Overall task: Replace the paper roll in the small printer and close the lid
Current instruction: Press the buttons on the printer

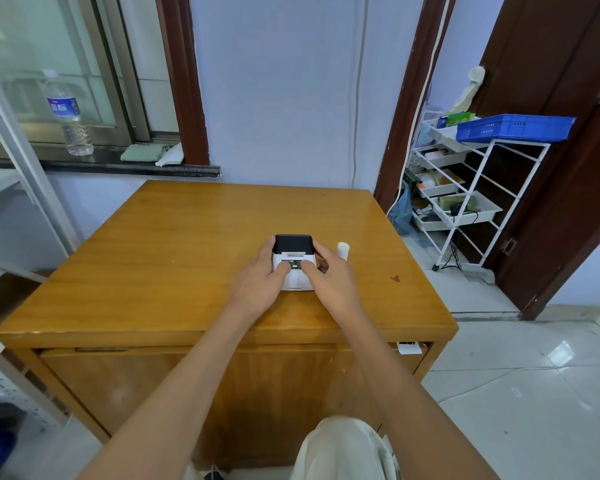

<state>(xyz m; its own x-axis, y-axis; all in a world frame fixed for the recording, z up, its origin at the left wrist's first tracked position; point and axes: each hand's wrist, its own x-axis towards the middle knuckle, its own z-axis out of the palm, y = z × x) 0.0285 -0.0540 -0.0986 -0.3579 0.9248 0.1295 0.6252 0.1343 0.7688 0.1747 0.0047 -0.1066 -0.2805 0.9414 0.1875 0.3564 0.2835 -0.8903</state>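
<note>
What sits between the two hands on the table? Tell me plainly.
In the head view, the small printer sits between the left hand and the right hand. Both grip its sides, thumbs on its white front. The paper roll stands outside, beyond the right hand.

- Looking like a plain back room or small office in a lived-in building, not a lab or shop.
- Wooden desk (194, 258) standing against a pale lilac wall (278, 84), dark wood door frames (406, 98) flanking it.
- Water bottle (68, 114) and folded cloths (142, 153) sitting on the windowsill (118, 166).
- White wire rack (471, 188) holding trays of odds and ends, a blue plastic tray (515, 128) lying on top.
- Glossy floor tiles (534, 393) reflecting light.
</note>
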